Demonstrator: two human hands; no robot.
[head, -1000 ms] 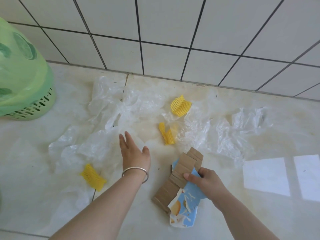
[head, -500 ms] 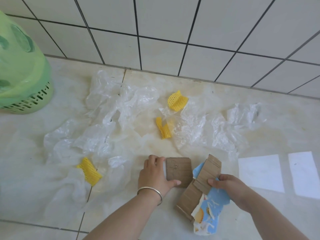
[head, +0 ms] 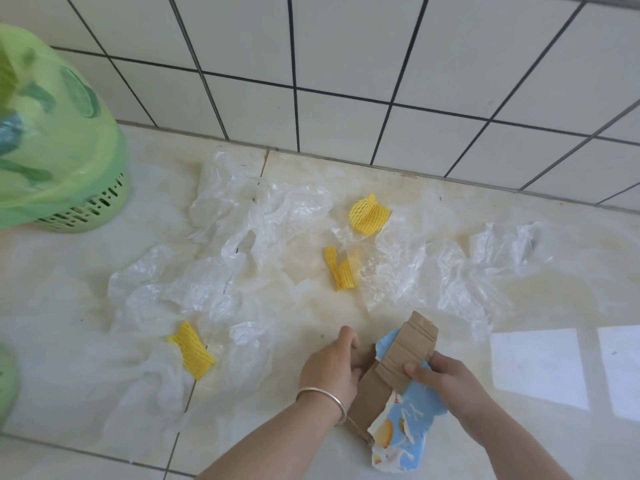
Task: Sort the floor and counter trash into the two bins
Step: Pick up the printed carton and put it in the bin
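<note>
Cardboard scraps (head: 405,358) sit gathered low on the floor (head: 519,299), your right hand (head: 446,379) pinching the torn blue-printed stack while your left hand (head: 332,368) closes its fingers (head: 346,336) on a small brown piece. Loosen either pinch and the pieces may slide apart. Clear plastic film (head: 270,220) and yellow foam nets (head: 369,214) litter the way to the green bin (head: 52,133).

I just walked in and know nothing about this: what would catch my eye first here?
Probably the two hands low in the middle, the left hand and the right hand, gripping torn cardboard packaging with a blue printed side. Next, three bright yellow foam nets scattered among crumpled clear plastic bags across the pale floor. A green bin stands at the far left by the tiled wall.
</note>
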